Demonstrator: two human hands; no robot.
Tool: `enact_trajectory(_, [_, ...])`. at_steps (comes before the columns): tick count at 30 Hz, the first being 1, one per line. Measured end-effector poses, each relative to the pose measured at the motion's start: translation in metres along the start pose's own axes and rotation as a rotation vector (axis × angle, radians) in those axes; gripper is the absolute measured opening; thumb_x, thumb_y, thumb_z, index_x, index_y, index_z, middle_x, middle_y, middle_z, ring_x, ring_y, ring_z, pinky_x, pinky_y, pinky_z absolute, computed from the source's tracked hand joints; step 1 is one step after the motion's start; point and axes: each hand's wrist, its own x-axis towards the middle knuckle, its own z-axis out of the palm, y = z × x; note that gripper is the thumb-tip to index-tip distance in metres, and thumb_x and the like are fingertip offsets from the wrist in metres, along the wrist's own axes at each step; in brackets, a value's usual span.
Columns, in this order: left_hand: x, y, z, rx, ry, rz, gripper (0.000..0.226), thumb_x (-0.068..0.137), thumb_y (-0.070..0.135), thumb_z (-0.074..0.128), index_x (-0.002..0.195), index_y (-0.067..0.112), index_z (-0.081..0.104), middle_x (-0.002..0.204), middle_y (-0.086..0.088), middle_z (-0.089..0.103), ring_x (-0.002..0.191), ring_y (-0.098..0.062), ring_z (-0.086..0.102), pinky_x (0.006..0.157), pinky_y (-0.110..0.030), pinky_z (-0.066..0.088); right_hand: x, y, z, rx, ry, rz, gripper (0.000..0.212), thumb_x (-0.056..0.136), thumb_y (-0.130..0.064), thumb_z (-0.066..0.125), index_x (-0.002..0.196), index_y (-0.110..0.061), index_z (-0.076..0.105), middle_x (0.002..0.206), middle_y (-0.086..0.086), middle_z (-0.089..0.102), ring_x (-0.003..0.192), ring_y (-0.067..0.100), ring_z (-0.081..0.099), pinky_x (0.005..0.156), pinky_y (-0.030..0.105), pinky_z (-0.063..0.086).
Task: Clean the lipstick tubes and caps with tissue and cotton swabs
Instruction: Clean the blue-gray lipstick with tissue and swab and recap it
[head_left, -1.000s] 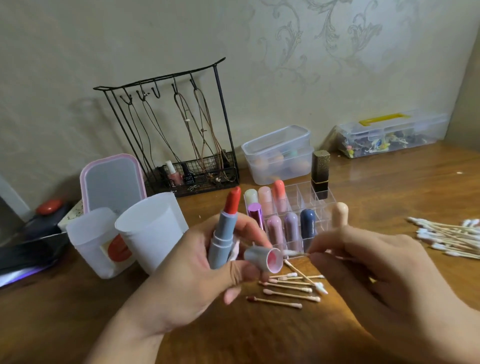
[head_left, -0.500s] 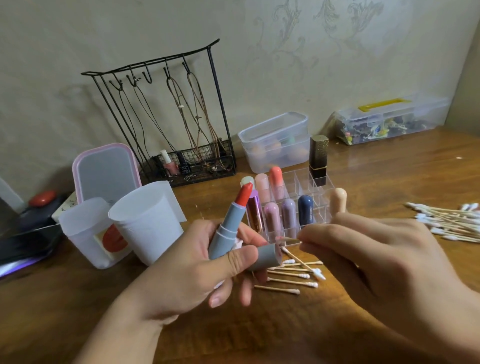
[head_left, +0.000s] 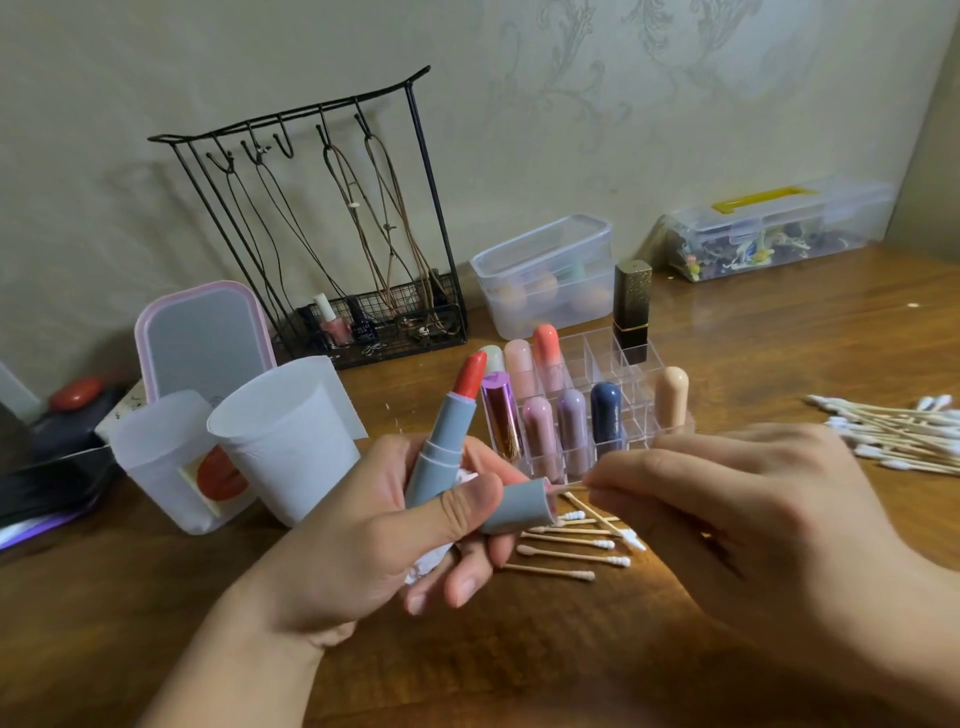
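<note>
Head view: grey lipstick cap (head_left: 519, 506) at centre, lying sideways with its pink-lined mouth turned right, pinned between thumb and fingers of the left hand (head_left: 374, 540). Same hand curled round the open grey lipstick tube (head_left: 441, 447), red bullet up and tilted right, with a scrap of crumpled tissue (head_left: 431, 564) tucked under the fingers. From the right, a cotton swab (head_left: 571, 487) pinched in the fingertips of the right hand (head_left: 753, 525), stick nearly level, tip inside the cap's mouth and hidden there. A second ago: cap mouth facing the camera and the swab held off to its right; now turned side-on and entered. Meaning, as a judgement: inner rim of this cap under cleaning, tube itself probably not yet wiped. Just below the cap, on the wooden table (head_left: 675, 649), a loose row of used swabs (head_left: 571, 545), some tips pinkish. Behind, a clear organiser (head_left: 636, 374) with capped lipsticks upright in its cells. Far right, a pile of fresh swabs (head_left: 904, 436). Left, two white cups (head_left: 280, 441); beyond, a black wire rack (head_left: 332, 234).
</note>
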Motion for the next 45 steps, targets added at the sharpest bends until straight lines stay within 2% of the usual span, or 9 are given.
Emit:
enact_trajectory(4, [0.001,-0.001,-0.001,0.053,0.032,-0.011,0.044,0.073,0.047,0.076,0.096,0.011,0.066,0.069,-0.017,0.061,0.05,-0.026,0.047,0.037,-0.018,0.039,-0.001,-0.002,0.0,-0.019,-0.083,0.0,0.015,0.092,-0.027,0.062,0.087,-0.02,0.075,0.066,-0.006,0.065,0.05,0.018,0.054,0.043,0.03,0.045])
enact_trajectory(10, [0.003,0.001,0.005,0.089,0.072,-0.034,0.023,0.078,0.031,0.068,0.093,0.013,0.068,0.078,-0.022,0.066,0.051,-0.019,0.059,0.047,-0.023,0.049,-0.003,-0.007,0.003,0.002,-0.226,0.055,0.025,0.095,-0.03,0.052,0.074,-0.023,0.064,0.058,-0.008,0.057,0.045,0.02,0.049,0.042,0.031,0.043])
enact_trajectory(18, [0.007,0.001,0.015,0.113,0.174,-0.022,0.014,0.072,0.024,0.067,0.085,0.022,0.072,0.082,-0.008,0.071,0.061,-0.022,0.066,0.054,-0.027,0.054,-0.002,-0.012,0.002,0.075,-0.325,0.139,0.03,0.093,-0.039,0.048,0.069,-0.021,0.056,0.052,-0.008,0.044,0.046,0.017,0.043,0.043,0.033,0.04])
enact_trajectory(22, [0.009,0.001,0.018,0.138,0.196,-0.023,0.013,0.073,0.022,0.066,0.084,0.023,0.072,0.082,-0.006,0.072,0.062,-0.021,0.067,0.055,-0.024,0.054,-0.001,-0.013,0.002,0.162,-0.306,0.175,0.029,0.092,-0.041,0.047,0.072,-0.023,0.058,0.053,-0.013,0.04,0.046,0.01,0.039,0.043,0.024,0.037])
enact_trajectory(25, [0.009,0.001,0.02,0.197,0.204,-0.018,0.014,0.072,0.024,0.067,0.085,0.026,0.073,0.08,-0.004,0.071,0.064,-0.021,0.068,0.056,-0.024,0.054,-0.001,-0.014,0.001,0.177,-0.257,0.197,0.028,0.093,-0.041,0.048,0.075,-0.025,0.061,0.053,-0.014,0.042,0.046,0.008,0.035,0.043,0.029,0.04])
enact_trajectory(29, [0.009,0.001,0.019,0.216,0.166,-0.01,0.014,0.075,0.026,0.066,0.087,0.024,0.073,0.078,-0.01,0.07,0.062,-0.021,0.066,0.056,-0.025,0.053,0.0,-0.015,0.001,0.078,-0.134,0.203,0.024,0.093,-0.036,0.05,0.08,-0.026,0.067,0.053,-0.012,0.053,0.04,0.01,0.046,0.039,0.023,0.039])
enact_trajectory(34, [0.009,0.0,0.017,0.151,0.2,-0.035,0.015,0.073,0.025,0.068,0.086,0.019,0.072,0.083,-0.011,0.07,0.062,-0.022,0.066,0.055,-0.027,0.054,-0.003,-0.019,0.009,-0.047,-0.206,0.171,0.026,0.093,-0.034,0.048,0.072,-0.023,0.061,0.051,-0.01,0.046,0.038,0.02,0.044,0.038,0.024,0.033])
enact_trajectory(40, [0.011,-0.006,0.024,0.308,0.232,-0.023,0.018,0.071,0.034,0.066,0.088,0.036,0.071,0.079,0.0,0.071,0.073,-0.023,0.07,0.063,-0.029,0.057,-0.004,-0.016,0.009,0.194,-0.189,0.206,0.024,0.093,-0.036,0.049,0.08,-0.024,0.064,0.057,-0.011,0.054,0.046,0.011,0.046,0.042,0.027,0.041])
enact_trajectory(45, [0.011,-0.002,0.024,0.232,0.22,0.002,0.019,0.073,0.03,0.067,0.089,0.022,0.071,0.072,-0.006,0.069,0.063,-0.025,0.068,0.059,-0.029,0.055,-0.004,-0.017,0.013,0.094,-0.171,0.287,0.023,0.092,-0.04,0.046,0.078,-0.028,0.059,0.056,-0.016,0.044,0.04,0.006,0.039,0.038,0.018,0.033])
